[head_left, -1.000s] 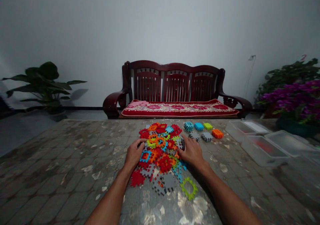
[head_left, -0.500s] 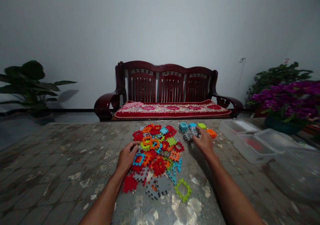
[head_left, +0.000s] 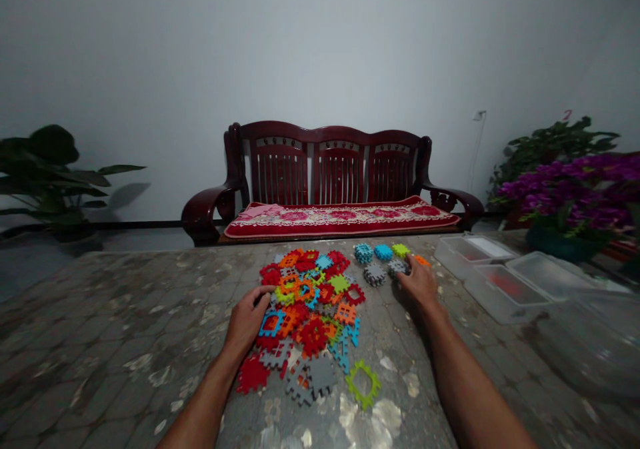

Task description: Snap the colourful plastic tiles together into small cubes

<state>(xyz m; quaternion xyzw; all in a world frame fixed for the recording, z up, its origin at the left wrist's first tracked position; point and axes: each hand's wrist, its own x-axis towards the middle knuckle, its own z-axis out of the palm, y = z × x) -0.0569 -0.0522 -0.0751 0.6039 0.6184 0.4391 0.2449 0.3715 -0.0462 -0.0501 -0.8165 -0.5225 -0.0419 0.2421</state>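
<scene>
Well, a loose heap of plastic tiles (head_left: 310, 296) is seen on the table (head_left: 125, 322), near the middle of the view, and most tiles are lying there with their colours mixed. Only a small group of about six is set apart on the right, just beyond the heap. The left hand (head_left: 245, 319) is curled over the heap's near left edge, but it cannot be told if a tile is grasped. The right hand (head_left: 420, 282) is kept at the small group, with its fingers (head_left: 407, 264) laid on a grey tile (head_left: 399, 267), and an orange tile (head_left: 423, 260) is partly hidden just beside them; a firm hold cannot be told. A red tile (head_left: 253, 374) and a lime frame tile (head_left: 363, 384) are lying at the heap's near side. Plastic boxes (head_left: 500, 289) are placed near the right hand, toward the table's right side. The far table edge runs close behind the tiles, before a dark wooden bench (head_left: 330, 169), while the mottled top extends widely to the left.
</scene>
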